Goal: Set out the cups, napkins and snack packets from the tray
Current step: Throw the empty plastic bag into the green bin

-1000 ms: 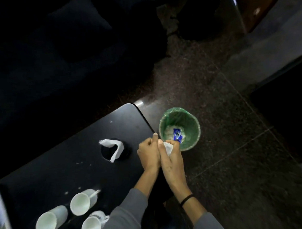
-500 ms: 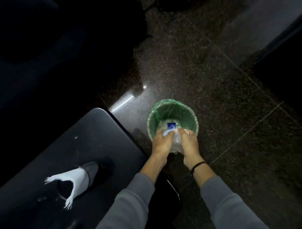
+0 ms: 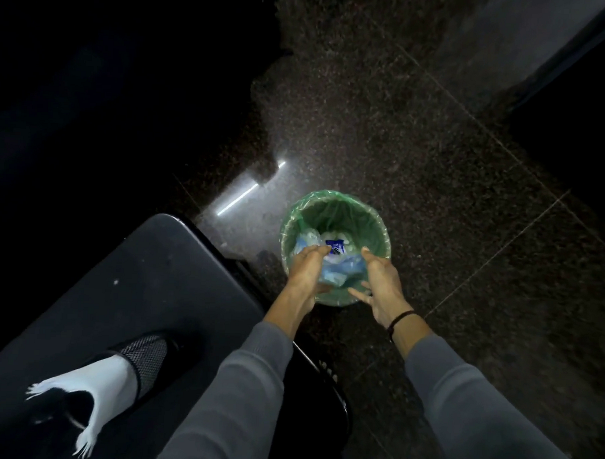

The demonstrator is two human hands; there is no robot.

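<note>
While the left hand [image 3: 306, 269] and right hand [image 3: 379, 283] hover over the bin [image 3: 361, 222], both splay loosely, gripping nothing.

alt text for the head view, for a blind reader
A left hand and right hand hover over a green-lined bin on a dark floor, crumpled clear plastic between them. A black table at lower left holds a mesh holder with a white napkin.

A small bin [image 3: 358, 221] with a green bag stands on the floor [image 3: 434, 148]. The left hand [image 3: 306, 269] is at some clear plastic [image 3: 342, 268] over it; its grip is too blurry to tell. The right hand [image 3: 383, 283] is spread out, holding nothing. A blue packet [image 3: 334, 247] lies inside. A white napkin [image 3: 107, 377] hangs from a mesh pot [image 3: 149, 358] on the black table [image 3: 138, 285]
</note>
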